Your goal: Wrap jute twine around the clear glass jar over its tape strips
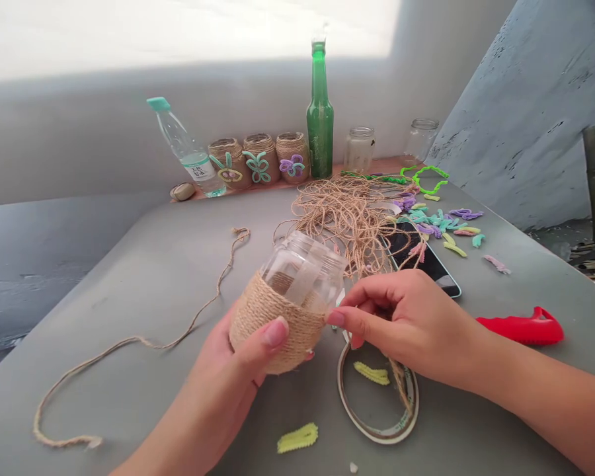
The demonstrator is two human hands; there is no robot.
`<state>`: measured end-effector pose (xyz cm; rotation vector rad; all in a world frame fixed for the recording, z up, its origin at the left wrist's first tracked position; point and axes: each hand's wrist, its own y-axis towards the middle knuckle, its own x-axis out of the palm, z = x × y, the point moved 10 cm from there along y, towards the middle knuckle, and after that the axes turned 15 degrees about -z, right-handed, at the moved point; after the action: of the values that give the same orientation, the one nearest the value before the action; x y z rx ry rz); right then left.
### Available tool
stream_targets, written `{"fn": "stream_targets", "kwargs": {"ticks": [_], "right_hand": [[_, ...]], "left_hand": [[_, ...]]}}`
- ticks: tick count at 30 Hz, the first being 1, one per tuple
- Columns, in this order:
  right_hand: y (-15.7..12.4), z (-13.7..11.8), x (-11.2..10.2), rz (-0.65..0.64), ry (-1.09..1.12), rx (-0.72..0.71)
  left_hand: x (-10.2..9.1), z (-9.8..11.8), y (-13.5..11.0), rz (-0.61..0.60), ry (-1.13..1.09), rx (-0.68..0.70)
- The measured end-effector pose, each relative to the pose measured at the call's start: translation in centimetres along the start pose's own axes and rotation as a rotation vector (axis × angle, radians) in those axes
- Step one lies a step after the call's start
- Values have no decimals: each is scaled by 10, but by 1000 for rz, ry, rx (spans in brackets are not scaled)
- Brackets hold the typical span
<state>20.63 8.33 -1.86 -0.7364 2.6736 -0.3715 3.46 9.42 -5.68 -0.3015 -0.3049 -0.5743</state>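
My left hand (248, 360) is wrapped around a glass jar (310, 264), which is tilted with its mouth up and to the right. Tight rows of jute twine (277, 324) cover the jar's lower part, while bare glass with a pale strip of tape shows above. At the jar's right side, my right hand (394, 317) pinches the twine where it leaves the wrapped rows. A length of that twine hangs below the right hand. Under it lies a roll of tape (344, 403), nearly used up, with a yellow pipe-cleaner piece (371, 373) inside its ring.
A heap of loose twine (350, 218) lies behind the jar, partly over a phone (434, 264). A red-handled tool (525, 328) is at right. Along the back stand a plastic bottle (193, 155), several decorated jars (260, 158), a green bottle (320, 119) and clear jars (359, 149).
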Motion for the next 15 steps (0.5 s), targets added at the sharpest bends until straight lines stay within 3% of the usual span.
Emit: {"fn": "stream_targets", "kwargs": {"ticks": [6, 15], "right_hand": [[-9, -25, 6, -54, -79, -259], [1, -10, 11, -122, -24, -189]], "left_hand": [[-3, 6, -1, 3, -119, 62], [17, 4, -2, -123, -321, -2]]}}
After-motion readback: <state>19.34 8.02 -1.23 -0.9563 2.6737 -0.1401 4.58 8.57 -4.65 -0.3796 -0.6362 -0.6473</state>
